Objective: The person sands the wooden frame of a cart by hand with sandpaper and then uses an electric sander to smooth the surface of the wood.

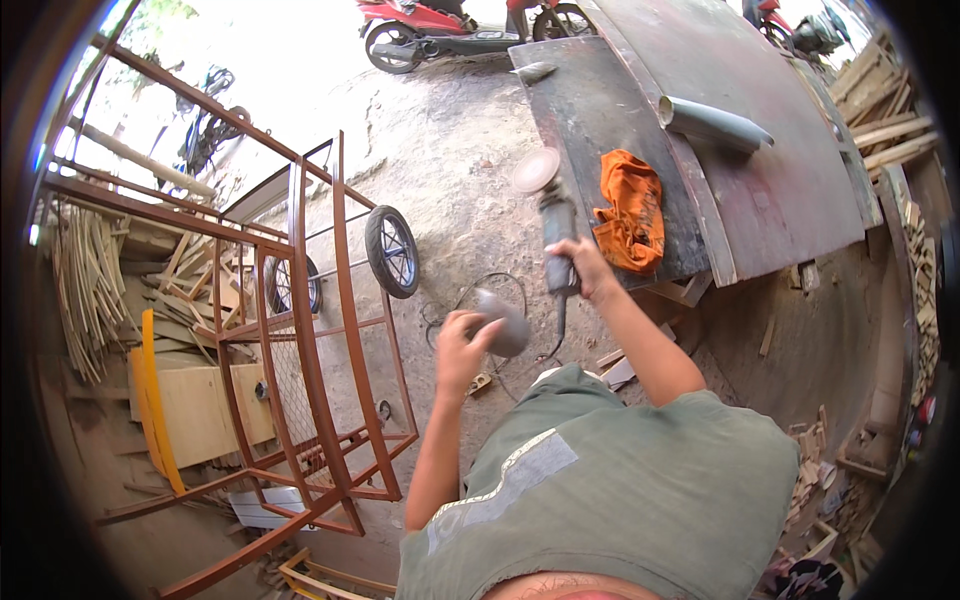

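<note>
An angle grinder [560, 225] points away from me, its pale round disc [536, 170] at the far end. My right hand [588, 268] is wrapped round its body, close to where the dark cord leaves it. Nearer and to the left, my left hand [465, 350] is closed on a grey rounded piece [508, 328]. That piece is smeared by motion, and I cannot make out its kind. It is apart from the grinder. Beside the grinder, an orange cloth [632, 215] lies crumpled on a dark board [640, 110].
A brown metal frame cart [300, 300] with spoked wheels [392, 252] stands at left. A metal tube [712, 124] rests on the large panel [780, 160] at right. The cord [520, 290] loops on the ground. Wood strips [90, 280] are piled at left; a red motorbike [420, 25] stands behind.
</note>
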Demonstrator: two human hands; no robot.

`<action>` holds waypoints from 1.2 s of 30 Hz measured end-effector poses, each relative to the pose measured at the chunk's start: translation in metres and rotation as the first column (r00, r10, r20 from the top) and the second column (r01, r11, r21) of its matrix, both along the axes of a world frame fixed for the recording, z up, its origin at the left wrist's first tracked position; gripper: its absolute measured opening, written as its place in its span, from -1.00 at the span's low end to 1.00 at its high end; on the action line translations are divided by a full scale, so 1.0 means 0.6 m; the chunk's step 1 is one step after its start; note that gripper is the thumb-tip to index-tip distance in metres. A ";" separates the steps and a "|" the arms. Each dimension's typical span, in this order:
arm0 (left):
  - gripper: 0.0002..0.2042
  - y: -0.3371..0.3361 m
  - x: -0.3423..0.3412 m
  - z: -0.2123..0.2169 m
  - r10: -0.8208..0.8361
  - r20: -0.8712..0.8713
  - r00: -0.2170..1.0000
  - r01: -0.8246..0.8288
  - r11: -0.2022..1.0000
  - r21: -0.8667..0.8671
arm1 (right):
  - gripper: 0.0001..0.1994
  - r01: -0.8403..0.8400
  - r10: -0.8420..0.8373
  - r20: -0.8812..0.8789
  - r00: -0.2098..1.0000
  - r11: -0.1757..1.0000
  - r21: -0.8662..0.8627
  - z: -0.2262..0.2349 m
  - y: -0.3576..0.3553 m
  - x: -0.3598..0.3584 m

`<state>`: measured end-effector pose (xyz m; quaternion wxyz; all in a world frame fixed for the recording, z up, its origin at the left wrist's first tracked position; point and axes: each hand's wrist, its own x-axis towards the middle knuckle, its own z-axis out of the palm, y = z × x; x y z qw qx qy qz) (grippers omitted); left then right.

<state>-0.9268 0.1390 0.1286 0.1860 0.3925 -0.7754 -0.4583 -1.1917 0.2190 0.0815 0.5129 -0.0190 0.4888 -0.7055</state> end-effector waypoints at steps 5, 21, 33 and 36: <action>-0.82 -0.019 0.205 0.017 0.469 -0.045 0.882 -0.468 0.883 0.024 | -0.66 0.078 -0.075 -0.133 0.988 0.997 0.011 -0.091 -0.133 -0.245; -0.74 0.324 0.699 -0.178 0.973 0.188 0.134 -0.982 0.156 -0.108 | -0.32 0.101 0.043 -0.398 0.916 0.937 0.334 -0.205 -0.195 -0.552; -0.75 0.344 0.615 -0.234 0.959 0.212 0.190 -0.976 0.162 0.145 | 0.00 0.381 0.830 -0.545 0.123 0.468 0.798 -0.225 -0.175 -0.577; -0.81 0.317 0.575 -0.182 0.963 0.132 0.236 -0.971 0.227 0.081 | -0.04 0.410 0.754 -0.624 0.203 0.514 0.754 -0.224 -0.186 -0.536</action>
